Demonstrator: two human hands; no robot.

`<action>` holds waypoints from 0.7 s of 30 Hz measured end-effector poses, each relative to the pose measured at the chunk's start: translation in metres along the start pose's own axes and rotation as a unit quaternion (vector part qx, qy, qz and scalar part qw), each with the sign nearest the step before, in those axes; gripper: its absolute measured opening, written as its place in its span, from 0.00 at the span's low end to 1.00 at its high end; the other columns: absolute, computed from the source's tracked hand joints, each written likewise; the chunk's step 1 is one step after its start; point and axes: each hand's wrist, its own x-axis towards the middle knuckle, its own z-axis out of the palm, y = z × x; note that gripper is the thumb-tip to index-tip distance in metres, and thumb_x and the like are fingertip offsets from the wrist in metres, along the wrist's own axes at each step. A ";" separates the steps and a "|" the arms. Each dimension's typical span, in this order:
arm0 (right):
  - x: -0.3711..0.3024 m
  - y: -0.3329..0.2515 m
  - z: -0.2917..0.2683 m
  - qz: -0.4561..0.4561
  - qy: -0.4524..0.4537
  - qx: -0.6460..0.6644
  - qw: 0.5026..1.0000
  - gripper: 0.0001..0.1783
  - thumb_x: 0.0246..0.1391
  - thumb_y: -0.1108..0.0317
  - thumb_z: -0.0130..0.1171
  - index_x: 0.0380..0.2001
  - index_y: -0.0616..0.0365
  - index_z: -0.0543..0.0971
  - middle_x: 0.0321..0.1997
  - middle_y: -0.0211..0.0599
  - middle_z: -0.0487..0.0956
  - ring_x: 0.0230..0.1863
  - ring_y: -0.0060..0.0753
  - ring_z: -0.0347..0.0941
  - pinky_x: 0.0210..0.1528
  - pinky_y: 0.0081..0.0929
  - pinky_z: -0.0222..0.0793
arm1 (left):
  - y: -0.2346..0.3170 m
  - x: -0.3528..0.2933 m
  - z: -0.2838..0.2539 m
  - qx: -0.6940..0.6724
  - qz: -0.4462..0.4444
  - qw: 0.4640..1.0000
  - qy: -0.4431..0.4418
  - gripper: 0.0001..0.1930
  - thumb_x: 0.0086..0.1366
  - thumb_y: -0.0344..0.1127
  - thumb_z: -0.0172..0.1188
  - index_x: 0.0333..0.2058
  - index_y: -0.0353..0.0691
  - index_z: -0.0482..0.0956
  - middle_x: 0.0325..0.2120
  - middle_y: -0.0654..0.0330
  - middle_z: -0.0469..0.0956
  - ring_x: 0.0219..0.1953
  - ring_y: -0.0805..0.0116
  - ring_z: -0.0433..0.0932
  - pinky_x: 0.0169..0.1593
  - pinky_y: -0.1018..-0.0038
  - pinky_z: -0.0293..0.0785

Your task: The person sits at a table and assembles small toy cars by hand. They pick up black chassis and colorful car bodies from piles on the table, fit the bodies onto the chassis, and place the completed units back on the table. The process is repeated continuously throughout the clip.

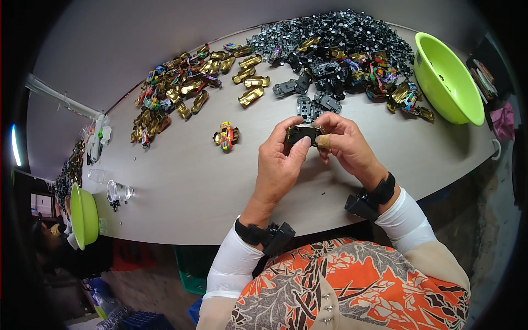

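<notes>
Between both hands, over the middle of the table, is a dark toy car part (302, 135) with its black side facing up. My left hand (278, 162) pinches its left end, thumb on top. My right hand (349, 144) grips the right end, a tan wrap around one finger. Grey toy car chassis (328, 103) lie just beyond my fingers. To the left, a red, yellow and green toy car (226, 137) rests alone on the table. Several gold toy car bodies (251, 97) lie farther back.
A heap of small dark wheel parts (341, 36) covers the back. Colourful and gold car bodies (165, 93) pile up at left. A lime-green basin (448, 80) stands at right, another basin (83, 217) at the left edge. A clear cup (118, 191) sits near the front left edge.
</notes>
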 end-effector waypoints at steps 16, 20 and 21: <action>-0.003 0.001 0.011 -0.105 0.103 -0.095 0.985 0.08 0.48 0.72 0.58 0.33 0.62 0.74 0.25 0.25 0.73 0.21 0.12 0.66 0.19 0.11 0.62 | -0.004 0.003 -0.004 -0.043 0.021 0.999 0.005 0.17 0.51 0.22 0.64 0.41 0.33 0.74 0.36 0.60 0.76 0.40 0.72 0.74 0.46 0.77 0.71; -0.003 0.003 0.010 -0.255 0.029 -0.194 0.947 0.10 0.44 0.75 0.61 0.32 0.61 0.73 0.29 0.25 0.70 0.24 0.12 0.62 0.24 0.12 0.59 | -0.003 0.004 0.002 -0.032 0.026 0.998 0.038 0.15 0.48 0.23 0.66 0.36 0.35 0.72 0.29 0.64 0.74 0.31 0.78 0.73 0.38 0.78 0.77; -0.004 0.001 0.013 -0.257 0.016 -0.216 0.942 0.12 0.42 0.75 0.62 0.32 0.62 0.72 0.29 0.25 0.67 0.25 0.13 0.61 0.25 0.14 0.58 | -0.006 0.004 0.000 0.012 0.044 0.998 0.038 0.15 0.48 0.23 0.66 0.35 0.35 0.71 0.30 0.63 0.74 0.31 0.78 0.73 0.38 0.78 0.76</action>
